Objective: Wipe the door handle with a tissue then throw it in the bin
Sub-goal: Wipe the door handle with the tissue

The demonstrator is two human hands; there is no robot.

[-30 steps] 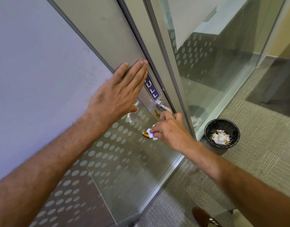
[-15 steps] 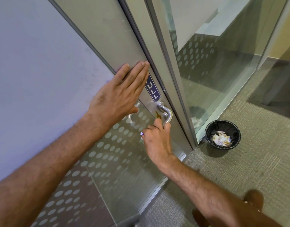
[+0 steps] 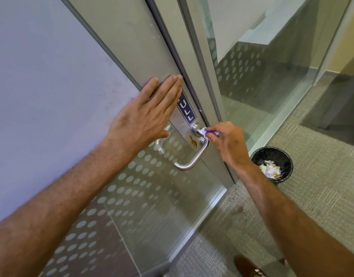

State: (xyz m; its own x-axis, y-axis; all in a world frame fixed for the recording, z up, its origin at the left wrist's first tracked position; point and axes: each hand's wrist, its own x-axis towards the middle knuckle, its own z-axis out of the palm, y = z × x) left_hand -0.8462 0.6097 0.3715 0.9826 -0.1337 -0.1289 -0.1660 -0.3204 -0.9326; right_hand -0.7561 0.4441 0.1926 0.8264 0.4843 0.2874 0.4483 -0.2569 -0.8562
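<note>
Up close, two hands are at work on the door. The left hand (image 3: 141,116) lies flat and spread on the metal door stile, fingers straight and together, gripping nothing, its fingertips just above a blue sign (image 3: 187,108) whose visible letters read "ULL". The right hand (image 3: 228,142) pinches a small crumpled tissue (image 3: 205,133) between thumb and fingers and presses it against the upper mount of the door handle (image 3: 194,158), so the tissue is touching the handle at its top end.

One handle shows on this side: a curved steel bar running down and to the left from the right hand. Behind the glass, under the left thumb, part of a second matching handle (image 3: 162,144) is visible. One brown smear (image 3: 193,141) marks the plate between the two hands, just left of the bar.

Below and to the right of the right wrist stands one round black bin (image 3: 272,164), lined with a dark bag and holding crumpled, stained white tissues; their number cannot be told. It sits on the floor just beside the door frame.

The door (image 3: 148,206) is glass in a brushed metal frame, printed with rows of pale dots. Further right are more dotted glass panels. The floor (image 3: 322,196) is grey-green carpet. One brown shoe (image 3: 249,265) shows at the bottom edge, below the right forearm.
</note>
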